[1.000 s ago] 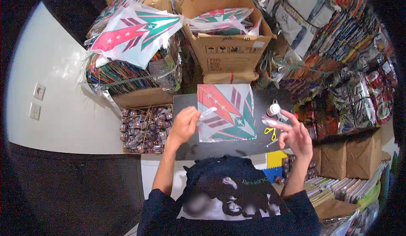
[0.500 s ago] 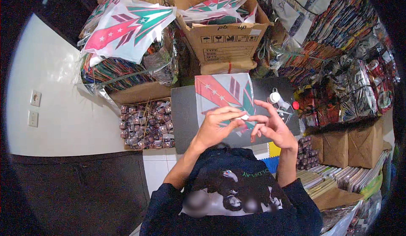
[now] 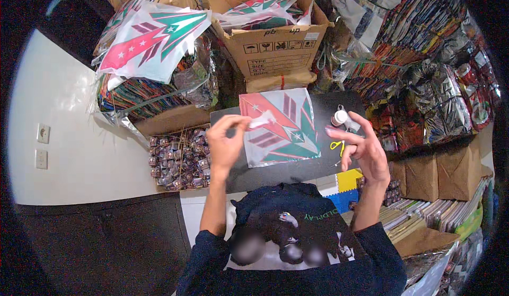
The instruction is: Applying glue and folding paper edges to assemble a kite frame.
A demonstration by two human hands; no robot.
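Observation:
A flat printed sheet (image 3: 297,150) in white, red and green with stars lies on the dark table (image 3: 228,174). Pinched in my left hand (image 3: 225,139), over the sheet's left part, is a small whitish translucent strip (image 3: 262,120), blurred at its far end. On the right side of the table my right hand (image 3: 367,150) hovers with fingers apart and nothing visible in them. Beside its fingertips are a white-capped bottle (image 3: 339,117) and scissors with yellow handles (image 3: 335,146), partly hidden by the hand.
Beyond the table stands an open cardboard box (image 3: 281,49) of similar sheets. More sheets (image 3: 154,41) top a stack at left, above a carton of small wrapped items (image 3: 180,161). Packed bundles (image 3: 445,105) and brown parcels (image 3: 458,174) line the right.
My hands have moved apart: the left went leftward with the whitish strip, the right went rightward. The sheet now shows almost whole, and the yellow scissors handles have come into sight.

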